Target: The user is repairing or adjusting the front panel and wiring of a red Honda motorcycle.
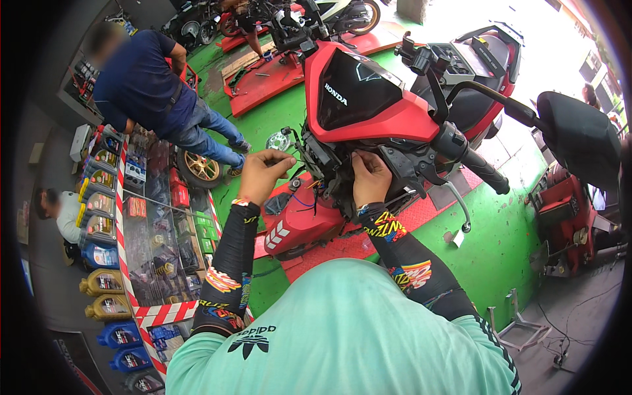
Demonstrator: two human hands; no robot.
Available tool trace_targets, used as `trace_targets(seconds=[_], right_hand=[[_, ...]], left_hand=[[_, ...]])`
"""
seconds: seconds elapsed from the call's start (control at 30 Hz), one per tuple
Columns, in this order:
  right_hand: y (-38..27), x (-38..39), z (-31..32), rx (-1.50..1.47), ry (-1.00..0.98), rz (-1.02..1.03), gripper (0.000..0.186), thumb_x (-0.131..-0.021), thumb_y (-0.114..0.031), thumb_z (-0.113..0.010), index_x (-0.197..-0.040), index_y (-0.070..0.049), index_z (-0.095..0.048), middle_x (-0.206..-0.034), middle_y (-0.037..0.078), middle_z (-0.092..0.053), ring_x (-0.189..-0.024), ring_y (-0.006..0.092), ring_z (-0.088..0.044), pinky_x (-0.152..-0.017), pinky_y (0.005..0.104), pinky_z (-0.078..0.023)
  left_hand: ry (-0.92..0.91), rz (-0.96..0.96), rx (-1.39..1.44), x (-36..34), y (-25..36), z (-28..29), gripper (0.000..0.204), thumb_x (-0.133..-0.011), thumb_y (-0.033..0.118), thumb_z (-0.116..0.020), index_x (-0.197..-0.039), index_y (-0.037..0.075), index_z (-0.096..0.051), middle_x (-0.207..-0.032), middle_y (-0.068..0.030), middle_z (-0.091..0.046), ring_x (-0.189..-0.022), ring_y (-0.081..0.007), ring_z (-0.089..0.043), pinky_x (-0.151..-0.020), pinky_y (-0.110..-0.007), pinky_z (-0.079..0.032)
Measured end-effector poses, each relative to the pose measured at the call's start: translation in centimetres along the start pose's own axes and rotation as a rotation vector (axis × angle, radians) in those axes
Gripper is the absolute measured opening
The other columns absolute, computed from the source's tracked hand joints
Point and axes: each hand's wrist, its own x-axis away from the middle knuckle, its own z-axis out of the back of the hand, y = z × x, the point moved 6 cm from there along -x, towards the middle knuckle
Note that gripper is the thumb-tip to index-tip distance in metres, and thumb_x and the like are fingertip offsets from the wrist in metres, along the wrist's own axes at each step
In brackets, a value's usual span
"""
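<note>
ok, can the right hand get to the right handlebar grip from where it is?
Probably yes. The right hand works in the open front of the red scooter, under the dash panel. The black handlebar grip sits just to its right, with nothing between them. The left hand pinches a thin wire elsewhere.

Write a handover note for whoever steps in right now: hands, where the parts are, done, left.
Left hand: raised, fingertips pinching a thin wire running toward the open front of the red scooter.
Right hand: fingers tucked into the exposed wiring below the headlight panel.
Done: front cover off, wiring bare.
Left: wire not yet seated; cover still off.
Nearby: glass counter on the left, oil bottles beside it.
</note>
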Motion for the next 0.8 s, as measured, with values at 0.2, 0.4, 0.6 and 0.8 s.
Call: trace_targets(seconds=[0.2, 0.4, 0.6, 0.8], right_hand=[[-4.1, 0.9, 0.0, 0.417, -0.015, 0.188, 0.007, -0.091, -0.006, -0.070, -0.097, -0.002, -0.072, -0.087, 0.004, -0.073, -0.075, 0.0088, -0.066, -0.070, 0.0254, -0.051], [-8.2, 1.1, -2.2, 0.629, -0.166, 0.775, 0.012, -0.083, -0.003, -0.072, -0.095, -0.004, -0.072, -0.089, 0.010, -0.071, -0.082, 0.0275, -0.070, -0.073, 0.0348, -0.055], [-8.4, 1.4, -2.8, 0.677, -0.227, 0.870, 0.013, -0.080, -0.003, -0.072, -0.093, -0.004, -0.071, -0.090, 0.011, -0.071, -0.083, 0.0294, -0.069, -0.074, 0.0371, -0.055], [-8.1, 1.2, -2.8, 0.633, -0.222, 0.824, 0.011, -0.080, -0.003, -0.072, -0.090, -0.003, -0.069, -0.088, 0.011, -0.070, -0.082, 0.0307, -0.068, -0.076, 0.0391, -0.054]], left_hand=[[0.139, -0.119, 0.640, -0.5, -0.8, -3.4, 0.012, -0.090, -0.001, -0.072, -0.099, -0.004, -0.065, -0.093, -0.0099, -0.072, -0.083, -0.0156, -0.071, -0.075, -0.027, -0.058], [0.194, -0.281, 0.321, 0.0, 1.5, -5.9, 0.012, -0.092, 0.000, -0.071, -0.102, -0.004, -0.069, -0.092, -0.0069, -0.073, -0.081, -0.0122, -0.070, -0.073, -0.026, -0.057], [0.129, -0.315, 0.189, -0.1, 3.7, -6.6, 0.017, -0.090, 0.002, -0.072, -0.106, -0.002, -0.074, -0.089, -0.0051, -0.073, -0.074, -0.0096, -0.067, -0.066, -0.024, -0.053], [0.131, -0.504, -0.071, 0.4, 5.2, -6.3, 0.014, -0.087, 0.004, -0.075, -0.100, -0.001, -0.077, -0.083, -0.0076, -0.072, -0.067, -0.0106, -0.064, -0.061, -0.025, -0.050]])
